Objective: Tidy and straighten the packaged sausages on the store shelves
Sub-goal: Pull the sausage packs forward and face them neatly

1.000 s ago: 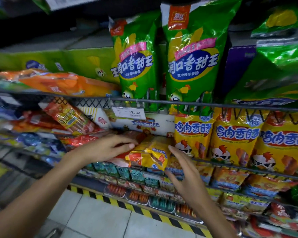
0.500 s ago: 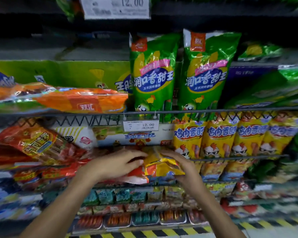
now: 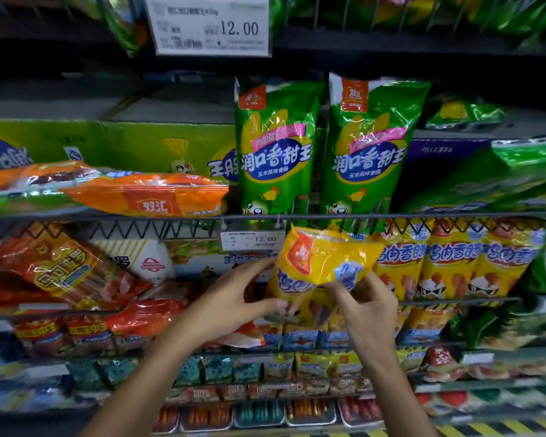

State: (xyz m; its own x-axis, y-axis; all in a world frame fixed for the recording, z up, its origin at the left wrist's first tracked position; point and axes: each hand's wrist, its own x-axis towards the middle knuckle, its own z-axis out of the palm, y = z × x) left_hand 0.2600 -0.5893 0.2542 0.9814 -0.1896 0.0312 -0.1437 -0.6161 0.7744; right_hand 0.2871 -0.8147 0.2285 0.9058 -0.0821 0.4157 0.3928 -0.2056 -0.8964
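Note:
A yellow sausage pack [image 3: 320, 263] is held upright and a little bent in front of the middle wire shelf. My left hand [image 3: 230, 305] pinches its lower left edge between thumb and fingers. My right hand [image 3: 364, 307] grips its lower right part from below. Just to the right stands a row of matching yellow packs [image 3: 451, 260], upright behind the shelf rail. Two tall green sausage bags [image 3: 275, 149] stand on the shelf above.
Red sausage packs [image 3: 67, 272] lie tilted at the left of the middle shelf. An orange pack [image 3: 145, 193] lies flat on the upper shelf before green cartons [image 3: 114, 143]. A price tag [image 3: 252, 241] hangs on the rail. Small packs fill lower shelves [image 3: 265, 370].
Both hands closed on the yellow pack, then lifted it from lying flat to upright. The view tilted upward and drew nearer to the shelves.

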